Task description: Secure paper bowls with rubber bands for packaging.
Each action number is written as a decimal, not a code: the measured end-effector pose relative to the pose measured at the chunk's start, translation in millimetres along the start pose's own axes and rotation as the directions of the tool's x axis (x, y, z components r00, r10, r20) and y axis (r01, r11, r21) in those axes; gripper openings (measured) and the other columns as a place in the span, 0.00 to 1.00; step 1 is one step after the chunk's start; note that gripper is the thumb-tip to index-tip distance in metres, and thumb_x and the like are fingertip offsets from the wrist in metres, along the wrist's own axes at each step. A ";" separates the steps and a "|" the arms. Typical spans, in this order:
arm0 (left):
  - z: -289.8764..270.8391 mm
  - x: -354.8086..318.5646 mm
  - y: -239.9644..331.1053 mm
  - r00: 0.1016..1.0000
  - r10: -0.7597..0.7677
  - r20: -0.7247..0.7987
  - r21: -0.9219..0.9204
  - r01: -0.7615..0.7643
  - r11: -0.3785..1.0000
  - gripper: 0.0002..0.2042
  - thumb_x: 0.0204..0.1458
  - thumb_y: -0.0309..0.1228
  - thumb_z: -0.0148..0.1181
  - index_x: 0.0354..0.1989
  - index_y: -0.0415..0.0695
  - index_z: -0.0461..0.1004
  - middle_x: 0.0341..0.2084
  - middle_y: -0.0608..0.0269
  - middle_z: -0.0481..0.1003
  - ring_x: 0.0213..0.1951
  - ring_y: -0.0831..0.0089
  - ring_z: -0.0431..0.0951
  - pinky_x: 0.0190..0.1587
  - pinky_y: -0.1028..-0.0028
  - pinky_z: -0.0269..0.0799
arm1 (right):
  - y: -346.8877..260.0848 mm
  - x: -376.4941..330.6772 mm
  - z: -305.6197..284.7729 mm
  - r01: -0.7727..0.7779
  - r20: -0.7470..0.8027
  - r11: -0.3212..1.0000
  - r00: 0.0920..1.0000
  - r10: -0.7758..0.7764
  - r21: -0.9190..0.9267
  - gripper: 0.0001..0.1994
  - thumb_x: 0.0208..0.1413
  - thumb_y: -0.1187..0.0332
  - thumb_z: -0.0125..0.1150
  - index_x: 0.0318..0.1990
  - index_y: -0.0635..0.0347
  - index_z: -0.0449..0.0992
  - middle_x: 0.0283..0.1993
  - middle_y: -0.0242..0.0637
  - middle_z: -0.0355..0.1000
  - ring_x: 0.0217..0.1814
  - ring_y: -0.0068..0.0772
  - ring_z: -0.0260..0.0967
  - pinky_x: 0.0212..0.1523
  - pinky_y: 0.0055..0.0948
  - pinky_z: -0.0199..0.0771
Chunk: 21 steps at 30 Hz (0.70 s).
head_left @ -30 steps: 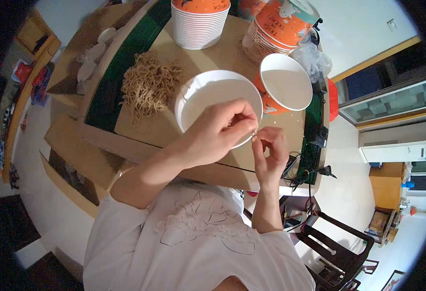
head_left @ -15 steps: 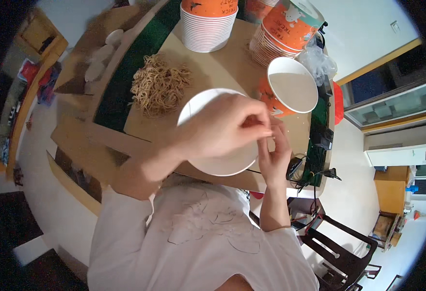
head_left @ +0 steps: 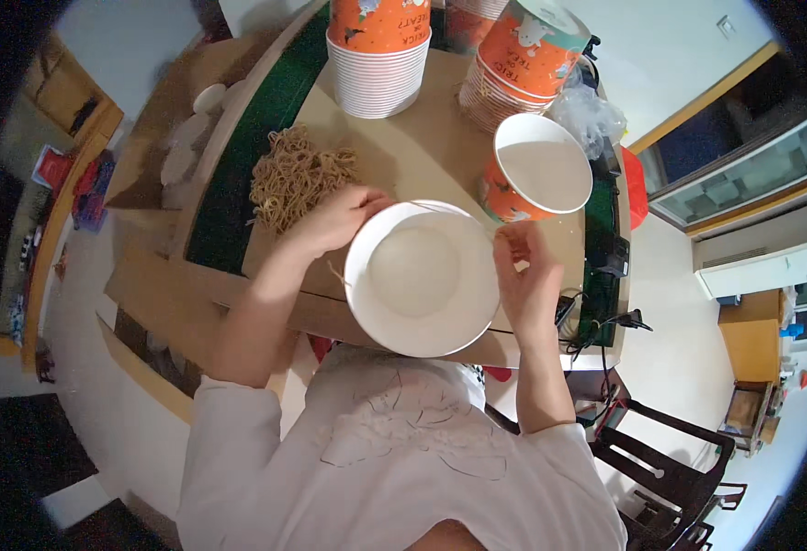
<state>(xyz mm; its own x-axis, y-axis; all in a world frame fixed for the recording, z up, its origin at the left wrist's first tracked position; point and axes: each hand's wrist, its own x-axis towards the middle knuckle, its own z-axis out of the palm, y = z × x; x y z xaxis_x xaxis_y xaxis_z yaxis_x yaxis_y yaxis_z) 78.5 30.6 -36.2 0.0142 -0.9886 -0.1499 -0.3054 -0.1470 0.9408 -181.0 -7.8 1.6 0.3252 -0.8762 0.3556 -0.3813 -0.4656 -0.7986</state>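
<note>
White paper makes up the bowl in front of the person, its open mouth facing straight up at the camera; being round, it has no long side to speak of, and its axis runs upright from base to rim. It sits at the near edge of the cardboard-covered table, part of its rim seeming to hang past that edge toward the person's lap. The left hand curls its fingers on the bowl's left rim, grasping it lightly, and a thin strand hangs near the wrist. The right hand is just beside the right rim with fingertips pinched together near the top of the bowl; whether they grip a strand or nothing I cannot tell. A heap of dry noodles lies on the table just beyond the left hand. Further back stand an orange cup with a white inside and two stacks of cups. The likely trouble, as I judge it, is the bowl tipping off the table edge if the left hand presses down on the rim, since it is light and empty; loose noodle strands could also drag off the heap and fall to the floor.
</note>
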 end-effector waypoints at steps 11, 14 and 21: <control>21.3 5.4 -55.6 0.985 0.127 0.115 -0.282 -0.090 0.955 0.16 0.57 0.29 0.52 0.52 0.37 0.71 0.41 0.57 0.77 0.37 0.74 0.77 0.39 0.76 0.74 | 73.8 20.2 4.0 -0.158 0.430 0.979 0.898 0.090 0.126 0.07 0.52 0.73 0.59 0.38 0.64 0.74 0.28 0.38 0.74 0.31 0.23 0.70 0.32 0.26 0.69; 26.2 6.4 -52.6 0.994 -0.007 0.109 -0.236 0.033 0.971 0.15 0.58 0.33 0.51 0.49 0.38 0.73 0.40 0.57 0.77 0.39 0.73 0.76 0.42 0.73 0.74 | 115.5 14.6 5.9 -0.265 0.541 0.915 0.839 0.062 0.305 0.20 0.48 0.69 0.63 0.50 0.62 0.72 0.45 0.41 0.74 0.48 0.30 0.69 0.49 0.32 0.68; 27.4 -3.1 -57.3 0.978 0.063 0.197 -0.165 -0.030 0.986 0.19 0.60 0.41 0.49 0.47 0.36 0.72 0.39 0.56 0.77 0.42 0.71 0.75 0.45 0.69 0.72 | 113.9 0.7 -1.5 -0.154 0.644 0.896 0.746 -0.171 0.417 0.30 0.51 0.65 0.62 0.61 0.60 0.61 0.56 0.38 0.67 0.57 0.29 0.63 0.56 0.31 0.64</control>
<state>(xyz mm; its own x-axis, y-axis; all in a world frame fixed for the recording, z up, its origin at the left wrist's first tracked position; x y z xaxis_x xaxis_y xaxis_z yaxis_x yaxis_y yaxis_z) 69.9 43.0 -97.9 -0.1933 -0.9700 -0.1472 -0.1443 -0.1203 0.9822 -225.5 -61.6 -88.4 0.8650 -0.4937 0.0894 -0.0311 -0.2306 -0.9726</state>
